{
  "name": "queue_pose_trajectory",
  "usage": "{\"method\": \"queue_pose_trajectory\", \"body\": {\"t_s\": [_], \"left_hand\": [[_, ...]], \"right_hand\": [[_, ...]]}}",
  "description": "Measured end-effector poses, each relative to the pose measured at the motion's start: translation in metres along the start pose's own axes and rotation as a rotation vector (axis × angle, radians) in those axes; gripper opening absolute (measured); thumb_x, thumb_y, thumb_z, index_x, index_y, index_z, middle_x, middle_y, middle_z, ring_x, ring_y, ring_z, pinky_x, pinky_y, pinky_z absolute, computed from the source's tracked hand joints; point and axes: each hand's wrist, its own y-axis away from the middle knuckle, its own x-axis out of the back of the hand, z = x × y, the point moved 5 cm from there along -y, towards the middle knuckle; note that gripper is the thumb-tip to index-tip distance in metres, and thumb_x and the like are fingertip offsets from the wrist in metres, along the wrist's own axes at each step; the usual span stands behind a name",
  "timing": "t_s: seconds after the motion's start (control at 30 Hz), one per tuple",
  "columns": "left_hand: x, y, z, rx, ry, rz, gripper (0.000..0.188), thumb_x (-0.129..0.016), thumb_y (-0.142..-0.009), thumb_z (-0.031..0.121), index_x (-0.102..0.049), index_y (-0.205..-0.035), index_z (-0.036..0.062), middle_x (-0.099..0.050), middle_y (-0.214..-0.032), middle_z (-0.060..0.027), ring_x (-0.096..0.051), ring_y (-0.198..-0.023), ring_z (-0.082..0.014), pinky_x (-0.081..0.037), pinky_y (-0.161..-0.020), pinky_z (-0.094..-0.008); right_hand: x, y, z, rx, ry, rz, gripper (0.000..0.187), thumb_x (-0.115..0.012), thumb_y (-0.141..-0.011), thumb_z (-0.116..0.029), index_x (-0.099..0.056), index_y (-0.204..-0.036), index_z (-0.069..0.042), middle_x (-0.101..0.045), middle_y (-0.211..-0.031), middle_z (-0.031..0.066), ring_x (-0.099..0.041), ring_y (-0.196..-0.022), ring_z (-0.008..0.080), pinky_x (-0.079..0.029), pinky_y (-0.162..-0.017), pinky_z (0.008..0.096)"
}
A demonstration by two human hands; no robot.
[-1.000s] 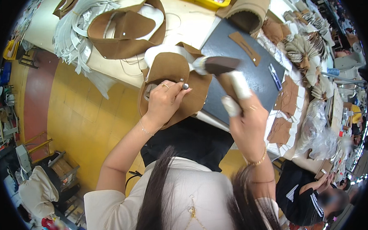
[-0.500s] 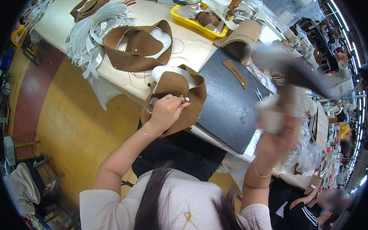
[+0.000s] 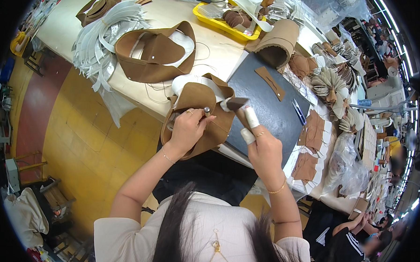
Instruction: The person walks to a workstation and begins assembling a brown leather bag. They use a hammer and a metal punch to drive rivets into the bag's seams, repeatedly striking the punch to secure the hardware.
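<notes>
A: Widest first: there's the cream table (image 3: 58,39), and on it the dark mat (image 3: 282,121).

B: And the brown piece (image 3: 196,95), where's that?

A: Right at the near edge, left of the mat, its flap folded up.

B: Now the hands!

A: Right hand (image 3: 265,152), fingers wrapped around the hammer (image 3: 238,103), its head hanging just right of the left hand (image 3: 186,132). And that left grip is pinching the small metal tool (image 3: 207,111), thumb against fingers, over the brown piece!

B: So which step?

A: Looks like striking the tool into the piece, I'd judge. The next blow calls for a steady, upright tool, a square hit and fingertips kept low. Its tip? Hidden, can't tell.
</notes>
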Motion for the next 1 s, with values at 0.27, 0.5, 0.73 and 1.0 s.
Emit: {"method": "queue_pose_trajectory", "body": {"t_s": [0.27,0.5,0.73,1.0], "left_hand": [[0.0,0.008,-0.011,0.198,0.207,0.021,0.013,-0.072,-0.087,0.011,-0.064,-0.086,0.0002,-0.066,-0.074,-0.0113,-0.062,-0.06,-0.0214,-0.048,-0.058,-0.0316],[-0.005,0.02,-0.02,0.339,0.42,0.179,0.011,-0.069,-0.091,0.009,-0.065,-0.089,-0.0008,-0.063,-0.072,-0.0055,-0.054,-0.056,-0.0127,-0.045,-0.055,-0.0267],[0.002,-0.003,-0.008,0.087,0.064,-0.14,0.018,-0.067,-0.092,0.015,-0.057,-0.09,0.0001,-0.063,-0.073,-0.0124,-0.06,-0.061,-0.0321,-0.048,-0.054,-0.0373],[-0.008,-0.034,-0.008,0.026,-0.047,-0.37,0.028,-0.06,-0.097,0.024,-0.046,-0.086,0.002,-0.056,-0.061,-0.0171,-0.06,-0.056,-0.0354,-0.047,-0.05,-0.0402]], "right_hand": [[-0.046,0.015,0.014,-0.085,0.117,-0.179,0.051,-0.061,-0.076,-0.001,-0.064,-0.126,-0.013,-0.06,-0.076,0.0083,-0.063,-0.054,0.0293,-0.052,-0.049,0.0393],[-0.052,0.014,0.014,-0.103,0.112,-0.22,0.059,-0.061,-0.075,0.0,-0.06,-0.132,-0.014,-0.059,-0.075,0.0078,-0.063,-0.052,0.0263,-0.052,-0.046,0.038],[-0.049,0.012,0.016,-0.089,0.116,-0.247,0.058,-0.061,-0.076,0.0,-0.06,-0.132,-0.014,-0.059,-0.076,0.007,-0.064,-0.053,0.0255,-0.052,-0.046,0.0373],[-0.052,0.013,0.019,-0.192,0.029,-0.29,0.052,-0.062,-0.079,-0.002,-0.06,-0.129,-0.014,-0.063,-0.081,0.0092,-0.065,-0.059,0.0293,-0.053,-0.052,0.0396]]}}
